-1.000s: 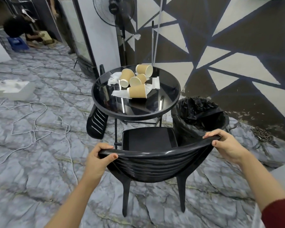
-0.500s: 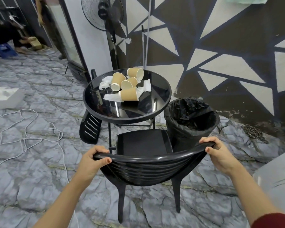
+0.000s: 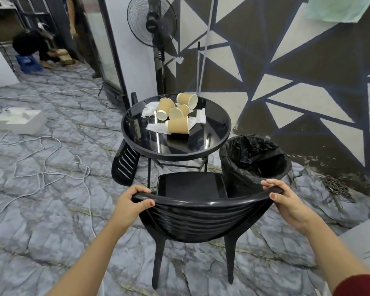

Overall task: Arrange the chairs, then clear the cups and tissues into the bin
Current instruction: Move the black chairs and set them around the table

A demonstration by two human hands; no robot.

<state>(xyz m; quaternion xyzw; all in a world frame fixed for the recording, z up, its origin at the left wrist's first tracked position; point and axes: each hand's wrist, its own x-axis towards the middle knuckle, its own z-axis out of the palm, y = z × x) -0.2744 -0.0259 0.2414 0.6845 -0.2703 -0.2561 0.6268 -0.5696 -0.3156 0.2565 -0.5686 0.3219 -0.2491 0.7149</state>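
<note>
The floor [image 3: 51,221] of grey stone takes most of the view, with white cable [image 3: 47,167] lying loose on it at my left, well apart from my feet. In front stands the round counter [image 3: 137,146], black and shiny. The chair [image 3: 201,218] is between me and it, its seat turned toward the counter, so I think I am placing it there to tidy the seating first. A second chair [image 3: 124,165] lies tipped beside the counter leg, not yet arranged. The bin [image 3: 239,167], lined with a black bag, stands just beside the counter at my right, close enough for clearing later. My left hand [image 3: 129,205] and right hand [image 3: 286,201] are each clenched on an end of the top rail, wide apart, to keep the chair straight. On the counter the four cups [image 3: 177,124] lie on their sides, touching, with tissues [image 3: 156,127] under and around them, still untouched.
</note>
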